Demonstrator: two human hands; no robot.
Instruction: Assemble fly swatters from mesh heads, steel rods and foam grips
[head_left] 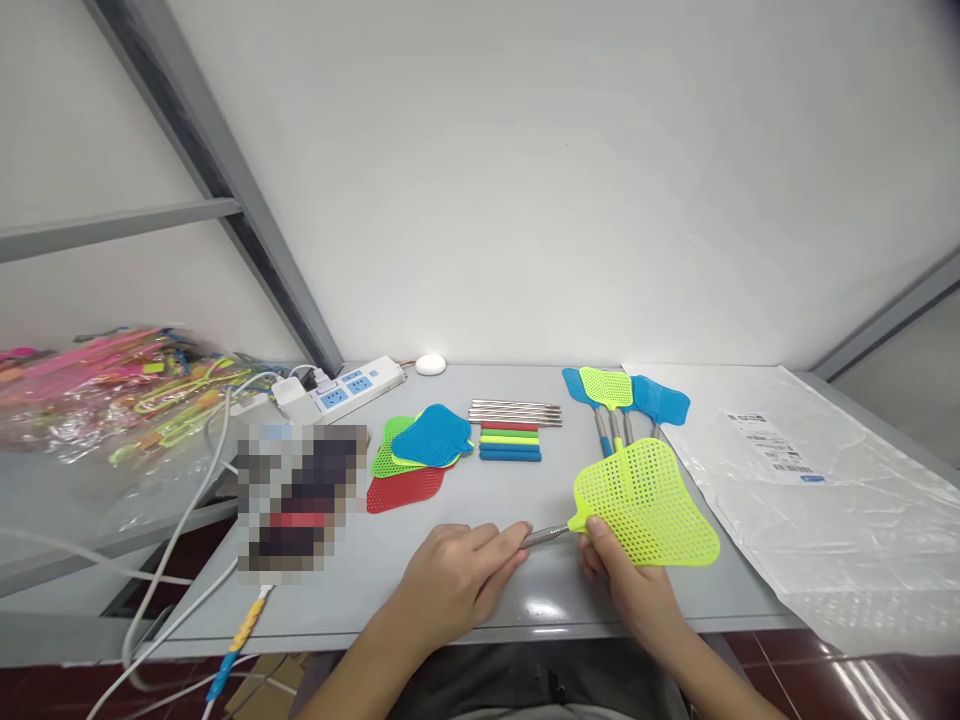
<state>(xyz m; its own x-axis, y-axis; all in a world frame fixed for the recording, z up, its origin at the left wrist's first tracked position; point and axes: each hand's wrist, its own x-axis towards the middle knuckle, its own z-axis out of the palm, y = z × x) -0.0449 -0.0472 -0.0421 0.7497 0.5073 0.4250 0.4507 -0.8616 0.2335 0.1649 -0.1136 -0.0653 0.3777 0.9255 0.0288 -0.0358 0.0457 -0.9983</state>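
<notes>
A yellow-green fly swatter head point(637, 505) is joined to a thin metal rod point(547, 536) over the table's front part. My right hand point(637, 590) grips the head near its neck, thumb on top. Around the rod's other end my left hand point(465, 575) is closed. Behind my hands lie several bare metal rods point(515, 412) in a row. Just in front of them are coloured handle sleeves point(510, 442) in red, green, yellow and blue. Loose swatter heads overlap to the left: a blue one point(431, 435), a green one point(386, 447) and a red one point(405, 488).
Swatters with rods and handles point(607, 388) lie at the back right. A white plastic mailer bag point(810, 500) covers the right side. At left are a power strip point(360, 388), white cables, a blurred-out object point(304, 500) and clear bags of colourful items point(112, 400).
</notes>
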